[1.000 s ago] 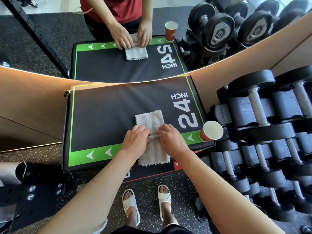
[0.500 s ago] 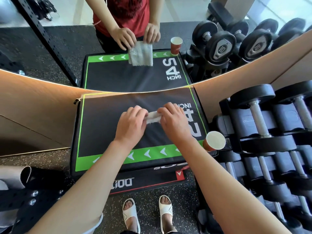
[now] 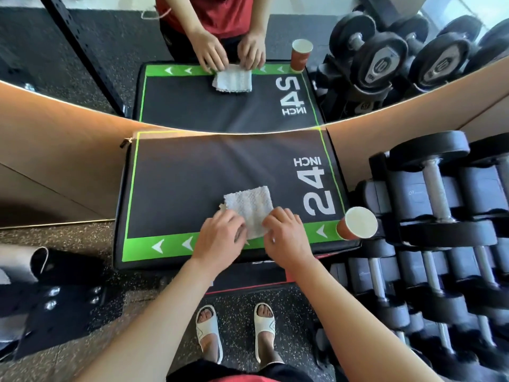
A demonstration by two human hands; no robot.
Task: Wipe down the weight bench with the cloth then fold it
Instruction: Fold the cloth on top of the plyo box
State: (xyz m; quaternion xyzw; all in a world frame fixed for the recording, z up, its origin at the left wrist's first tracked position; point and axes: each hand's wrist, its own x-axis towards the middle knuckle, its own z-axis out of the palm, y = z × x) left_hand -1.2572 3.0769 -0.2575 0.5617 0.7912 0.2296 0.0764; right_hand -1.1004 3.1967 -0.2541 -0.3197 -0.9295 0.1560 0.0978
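— While both hands work the near edge, what's around them, from the left?

— One rolled mat (image 3: 24, 261) on the floor at far left, then the bench pad (image 3: 192, 172), black with a green border and "24 INCH" printed on it. One white cloth (image 3: 249, 206) lies folded on the pad, near its front edge.

— And the hands?

— Left hand (image 3: 219, 238) has fingers curled onto the cloth's near-left corner, right hand (image 3: 286, 237) pinches the near-right edge. Two hands, both holding cloth.

— Anything in the way?

— One orange paper cup (image 3: 355, 224) stands at the pad's front right corner, just beside the right hand. Beyond it, a dumbbell rack (image 3: 440, 216), well stocked; I can't count them all. One mirror (image 3: 82, 64) behind doubles everything. Two white sandals (image 3: 237, 332) below.
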